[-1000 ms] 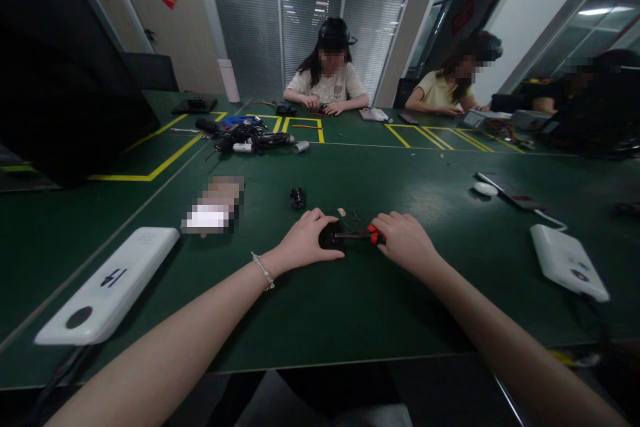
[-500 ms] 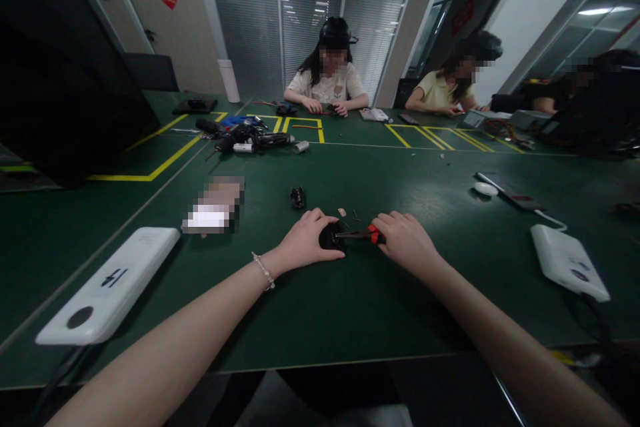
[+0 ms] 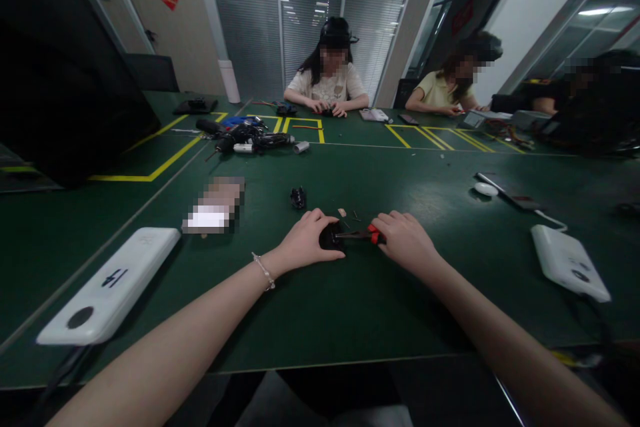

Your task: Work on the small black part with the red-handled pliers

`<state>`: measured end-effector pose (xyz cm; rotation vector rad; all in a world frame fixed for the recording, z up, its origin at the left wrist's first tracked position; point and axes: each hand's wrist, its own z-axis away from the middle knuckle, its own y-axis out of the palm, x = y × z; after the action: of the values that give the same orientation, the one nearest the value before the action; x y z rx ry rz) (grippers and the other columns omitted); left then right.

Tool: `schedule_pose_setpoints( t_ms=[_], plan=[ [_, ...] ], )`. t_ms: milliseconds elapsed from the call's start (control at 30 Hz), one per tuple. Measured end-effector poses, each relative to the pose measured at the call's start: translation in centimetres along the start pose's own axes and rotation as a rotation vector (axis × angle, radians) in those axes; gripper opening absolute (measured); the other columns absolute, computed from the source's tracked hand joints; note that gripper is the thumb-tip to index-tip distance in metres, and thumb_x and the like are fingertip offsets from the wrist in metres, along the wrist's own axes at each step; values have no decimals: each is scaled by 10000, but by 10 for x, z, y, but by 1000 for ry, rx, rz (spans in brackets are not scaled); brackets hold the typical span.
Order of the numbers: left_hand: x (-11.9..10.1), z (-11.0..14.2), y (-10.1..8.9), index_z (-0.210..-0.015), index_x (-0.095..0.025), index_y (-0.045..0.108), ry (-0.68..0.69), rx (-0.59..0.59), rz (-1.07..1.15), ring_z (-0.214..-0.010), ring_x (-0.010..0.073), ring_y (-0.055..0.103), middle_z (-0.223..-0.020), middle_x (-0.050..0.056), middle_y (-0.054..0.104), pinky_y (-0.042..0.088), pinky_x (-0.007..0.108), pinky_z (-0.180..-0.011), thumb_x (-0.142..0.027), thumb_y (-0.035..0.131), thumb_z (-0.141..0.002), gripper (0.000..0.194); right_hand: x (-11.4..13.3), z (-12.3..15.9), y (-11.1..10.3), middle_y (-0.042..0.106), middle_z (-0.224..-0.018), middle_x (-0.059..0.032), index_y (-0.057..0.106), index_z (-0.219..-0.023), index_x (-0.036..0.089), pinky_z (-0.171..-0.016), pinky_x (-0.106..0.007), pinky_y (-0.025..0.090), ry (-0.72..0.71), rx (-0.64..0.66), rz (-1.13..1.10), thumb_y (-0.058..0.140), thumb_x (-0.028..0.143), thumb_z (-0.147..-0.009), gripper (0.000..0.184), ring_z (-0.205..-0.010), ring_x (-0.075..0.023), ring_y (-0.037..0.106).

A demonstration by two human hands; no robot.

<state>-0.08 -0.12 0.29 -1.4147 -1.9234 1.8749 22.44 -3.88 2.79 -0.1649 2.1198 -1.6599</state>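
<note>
My left hand (image 3: 314,238) is curled round a small black casing (image 3: 331,236), which it holds on the green table (image 3: 300,320). Thumb and fingers grip opposite sides of it. My right hand (image 3: 404,240) is wrapped round the red handles of needle-nose pliers (image 3: 374,234). Their slim jaws reach left into the casing; what the tips touch is too small to make out. Just beyond the casing lie a small pale scrap (image 3: 342,212) and a few thin dark pieces (image 3: 356,216). A coiled black cable (image 3: 298,197) rests further off, beyond my left hand.
White power banks stand at the left (image 3: 113,283) and right (image 3: 570,263). Left of centre is a blurred-out phone-like object (image 3: 215,207). A heap of cables (image 3: 250,137) lies farther back. A dark monitor (image 3: 65,73) looms left. Several people sit across the table.
Both my hands, the casing and the pliers stay almost exactly where they were. Across the table, a co-worker's hands have shifted slightly.
</note>
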Motion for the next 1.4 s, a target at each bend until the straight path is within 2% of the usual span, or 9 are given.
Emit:
schedule_pose_setpoints(
  t_ms=[167, 467, 700, 1400],
  plan=[
    [0, 0, -1, -1162, -239, 455, -8, 15, 6, -913, 235, 467, -1006, 46, 457, 432, 369, -765, -544, 624, -644, 624, 0, 0, -2, 597, -895, -59, 578, -890, 172, -683, -327, 350, -12, -31, 31, 598, 173, -649, 242, -809, -212, 483],
    [0, 0, -1, -1174, -240, 445, -16, 24, 16, -920, 237, 463, -1017, 48, 454, 432, 371, -763, -553, 617, -645, 638, 0, 1, 0, 597, -918, -59, 577, -924, 167, -704, -340, 359, 6, 3, 15, 588, 190, -658, 266, -824, -215, 490],
    [0, 0, -1, -1176, -244, 445, -27, 27, 18, -922, 244, 469, -1017, 49, 459, 433, 380, -762, -565, 614, -638, 649, 0, 1, -1, 597, -888, -59, 574, -884, 187, -683, -332, 356, -4, -15, 23, 550, 183, -676, 209, -809, -212, 488],
    [-2, 0, -2, -1166, -237, 452, -22, 24, 17, -919, 240, 465, -1014, 49, 457, 432, 371, -760, -556, 615, -643, 634, 0, 1, -1, 596, -897, -66, 571, -885, 176, -692, -339, 349, -13, -25, 29, 571, 186, -666, 220, -820, -215, 488]
  ],
)
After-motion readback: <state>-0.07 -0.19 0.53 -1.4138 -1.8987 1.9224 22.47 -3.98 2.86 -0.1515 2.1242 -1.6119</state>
